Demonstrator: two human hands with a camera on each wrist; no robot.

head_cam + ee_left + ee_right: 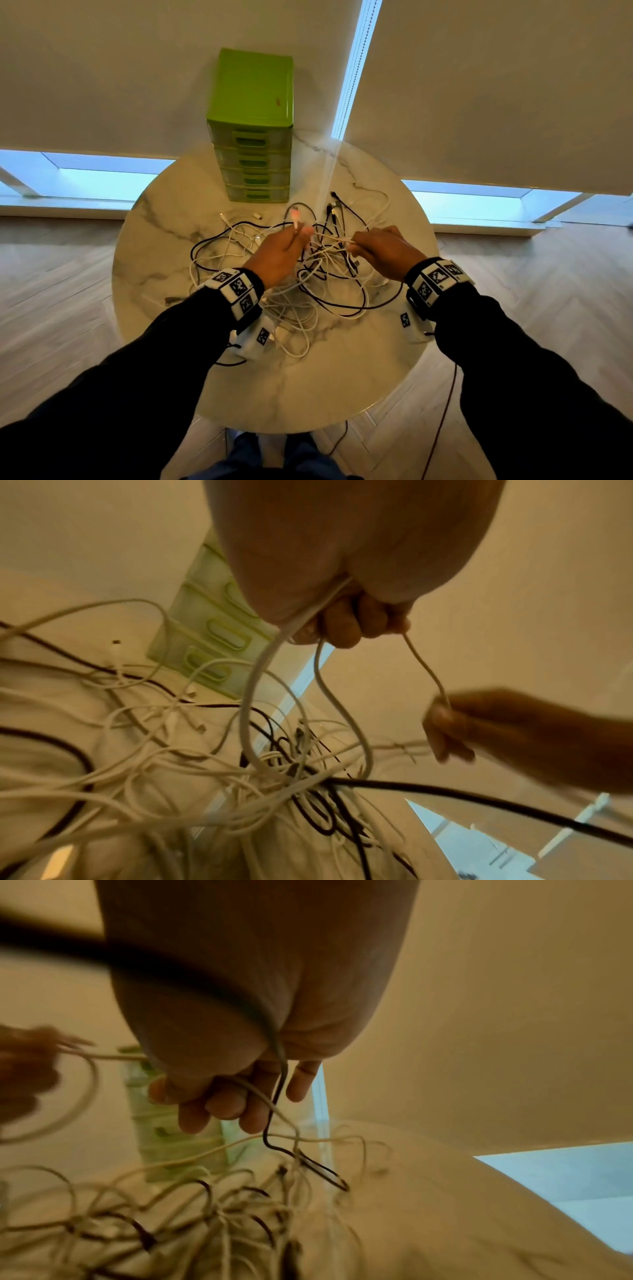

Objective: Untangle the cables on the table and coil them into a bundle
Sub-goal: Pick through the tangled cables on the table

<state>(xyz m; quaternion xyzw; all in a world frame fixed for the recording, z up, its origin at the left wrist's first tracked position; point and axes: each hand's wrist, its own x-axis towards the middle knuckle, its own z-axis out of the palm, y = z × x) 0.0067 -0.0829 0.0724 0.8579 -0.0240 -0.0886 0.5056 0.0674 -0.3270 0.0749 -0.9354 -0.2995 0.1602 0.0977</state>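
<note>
A tangle of white and black cables (308,274) lies in the middle of the round marble table (342,377). My left hand (284,250) is raised over the pile and grips white cable, with loops (253,696) hanging from its curled fingers down into the knot. A thin white strand (424,666) runs from it to my right hand (380,251). The right hand pinches that white cable (253,1088) between curled fingers, and a black cable (277,1096) hangs across its palm. Both hands are close together above the tangle (240,1204).
A green plastic drawer unit (253,137) stands at the table's far edge, just behind the cables. Loose connector ends (257,216) lie near its base. A thin dark cable (442,421) hangs off the table's right side to the wood floor.
</note>
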